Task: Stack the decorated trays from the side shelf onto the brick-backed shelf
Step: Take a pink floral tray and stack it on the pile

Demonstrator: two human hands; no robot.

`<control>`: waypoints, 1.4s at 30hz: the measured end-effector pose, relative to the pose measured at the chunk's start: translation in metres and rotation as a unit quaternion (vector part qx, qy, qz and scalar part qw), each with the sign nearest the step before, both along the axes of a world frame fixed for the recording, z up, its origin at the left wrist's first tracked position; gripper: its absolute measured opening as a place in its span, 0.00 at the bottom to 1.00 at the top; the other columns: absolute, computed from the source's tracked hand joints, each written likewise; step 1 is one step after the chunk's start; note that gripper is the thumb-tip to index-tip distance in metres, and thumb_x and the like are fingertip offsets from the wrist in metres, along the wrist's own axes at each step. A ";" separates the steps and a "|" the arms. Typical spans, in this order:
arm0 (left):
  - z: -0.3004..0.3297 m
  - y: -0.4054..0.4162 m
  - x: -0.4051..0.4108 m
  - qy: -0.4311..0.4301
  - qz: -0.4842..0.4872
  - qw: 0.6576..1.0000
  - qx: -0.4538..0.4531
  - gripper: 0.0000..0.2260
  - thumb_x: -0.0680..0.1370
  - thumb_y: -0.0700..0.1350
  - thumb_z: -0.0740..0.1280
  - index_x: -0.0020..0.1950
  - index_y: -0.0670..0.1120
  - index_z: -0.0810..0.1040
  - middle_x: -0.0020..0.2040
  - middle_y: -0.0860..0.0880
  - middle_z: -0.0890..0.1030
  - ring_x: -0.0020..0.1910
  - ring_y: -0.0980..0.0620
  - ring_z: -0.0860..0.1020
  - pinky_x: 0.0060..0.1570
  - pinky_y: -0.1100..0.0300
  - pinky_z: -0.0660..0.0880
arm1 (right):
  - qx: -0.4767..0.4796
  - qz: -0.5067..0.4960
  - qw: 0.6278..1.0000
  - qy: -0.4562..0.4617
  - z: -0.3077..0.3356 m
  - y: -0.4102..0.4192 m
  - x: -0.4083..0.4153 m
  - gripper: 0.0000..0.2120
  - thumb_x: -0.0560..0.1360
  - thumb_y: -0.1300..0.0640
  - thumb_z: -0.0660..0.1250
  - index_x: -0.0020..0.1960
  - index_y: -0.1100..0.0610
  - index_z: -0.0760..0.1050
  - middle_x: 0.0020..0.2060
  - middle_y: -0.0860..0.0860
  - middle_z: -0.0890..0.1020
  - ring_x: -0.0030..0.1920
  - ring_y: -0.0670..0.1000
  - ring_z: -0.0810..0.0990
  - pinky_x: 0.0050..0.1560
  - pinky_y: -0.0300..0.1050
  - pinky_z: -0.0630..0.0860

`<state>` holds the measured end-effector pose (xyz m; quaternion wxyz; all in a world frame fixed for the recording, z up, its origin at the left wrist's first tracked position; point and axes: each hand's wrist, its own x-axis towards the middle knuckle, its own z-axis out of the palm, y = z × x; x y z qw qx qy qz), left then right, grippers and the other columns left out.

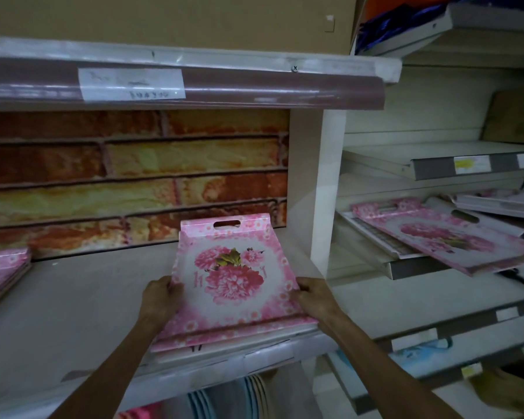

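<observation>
1. Two bare hands grip one pink floral tray [233, 279] by its long side edges: the left hand [161, 297] has its fingers curled round the left rim, the right hand [312, 297] curled round the right rim.
2. That tray sits on top of a small pile near the front right of the brick-backed shelf [73, 297]; edges of at least two more trays show beneath it, exact count unclear.
3. It looks thin, flat and stiff, probably light, with a glossy printed face that may slide on the trays below. A cut-out handle slot [227, 224] at the far end gives another grip, though holding both rims keeps it level.
4. One more pile of pink trays [3, 270] lies at the shelf's far left, partly cut off.
5. On the side shelf [406, 264] to the right, one floral tray [442, 234] lies on top, overhanging the edge, with roughly two or three others around it, blurred.
</observation>
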<state>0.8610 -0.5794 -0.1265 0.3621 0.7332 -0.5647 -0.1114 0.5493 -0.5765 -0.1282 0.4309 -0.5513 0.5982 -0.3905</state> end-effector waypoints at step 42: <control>0.052 -0.005 -0.150 0.158 -0.191 0.959 -0.136 0.04 0.79 0.44 0.66 0.51 0.48 0.81 0.45 0.44 0.85 0.44 0.49 0.83 0.45 0.59 0.76 | -0.200 -0.087 0.971 -0.095 0.029 0.038 -0.134 0.08 0.76 0.62 0.67 0.40 0.54 0.81 0.35 0.53 0.84 0.37 0.50 0.83 0.43 0.44 0.82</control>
